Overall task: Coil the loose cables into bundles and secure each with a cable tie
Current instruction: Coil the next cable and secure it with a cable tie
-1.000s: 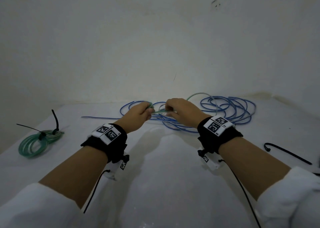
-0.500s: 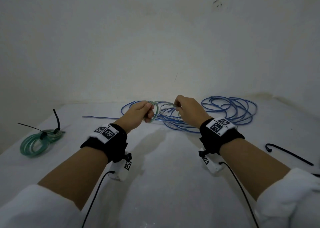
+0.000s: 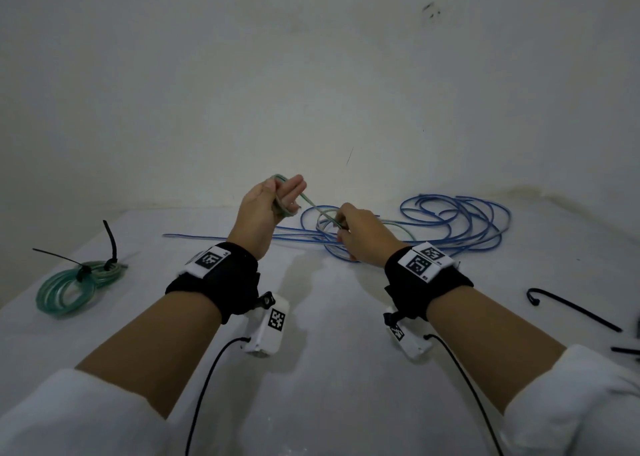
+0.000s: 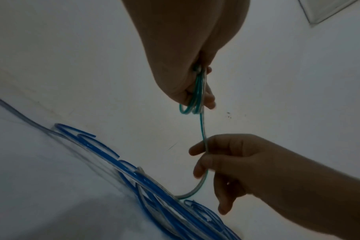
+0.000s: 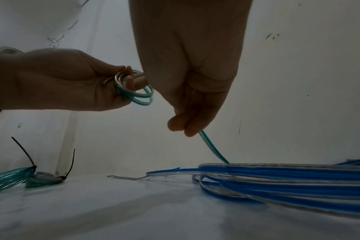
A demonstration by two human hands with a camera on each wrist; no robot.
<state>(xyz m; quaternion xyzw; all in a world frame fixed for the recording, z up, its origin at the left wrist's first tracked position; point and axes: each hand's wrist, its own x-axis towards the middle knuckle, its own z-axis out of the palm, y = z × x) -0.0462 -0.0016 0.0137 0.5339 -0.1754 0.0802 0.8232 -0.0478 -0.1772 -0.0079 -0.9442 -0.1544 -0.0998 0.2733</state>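
left hand (image 3: 266, 206), raised at frame centre, grips small coil (image 5: 134, 91) of green cable (image 4: 202, 129) | right hand (image 3: 360, 233), just right and lower, pinches same cable, probably between thumb and forefinger | blue cable (image 3: 450, 223) loose on table (image 3: 329, 369), centre right | tied green bundle (image 3: 69, 289) at left | spare tie (image 3: 571, 310) at right edge

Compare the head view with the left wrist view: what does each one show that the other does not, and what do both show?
Only the head view shows the tied green bundle with its black cable ties, the spare cable ties at the right, and both wrist straps. Only the left wrist view shows how the green cable runs through the right hand's fingers. Both show the left hand gripping small green loops, the right hand pinching the same cable, and the loose blue cable on the table.
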